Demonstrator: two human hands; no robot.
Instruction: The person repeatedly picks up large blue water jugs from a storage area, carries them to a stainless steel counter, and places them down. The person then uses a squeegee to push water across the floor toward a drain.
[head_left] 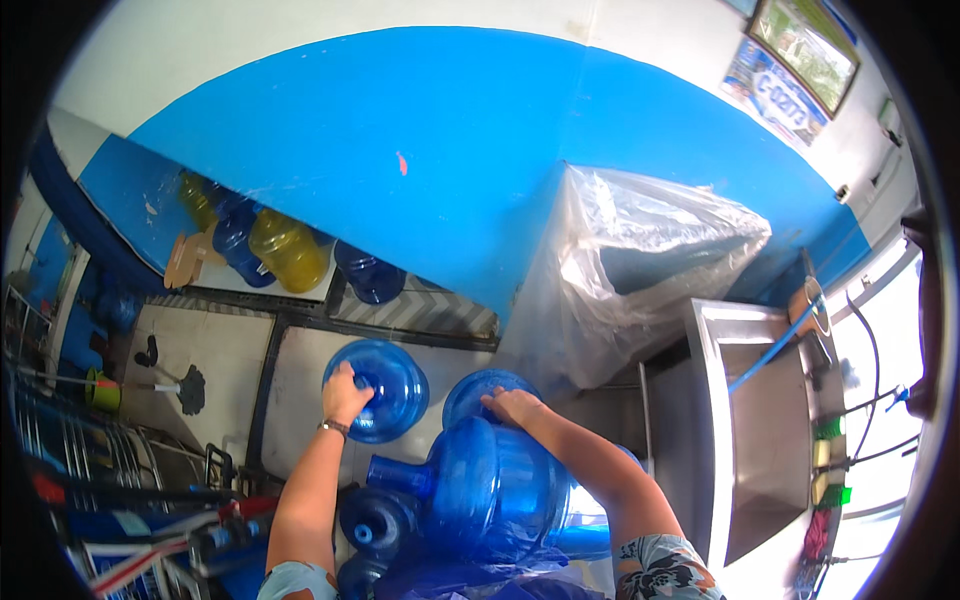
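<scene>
My left hand is closed on the neck of a round blue water jug, seen from above over the pale floor. To its right, my right hand has its fingers curled at the top of a second blue water jug. The neck under those fingers is mostly hidden. Nearer to me, a large clear-blue jug lies on its side, its mouth pointing left, and covers part of the second jug. A darker blue jug stands beside it, below my left forearm's right side.
Yellow jugs and dark blue jugs stand along the blue wall. Clear plastic sheeting drapes an object at right, beside a steel sink. Metal racks and a dark brush head are at left.
</scene>
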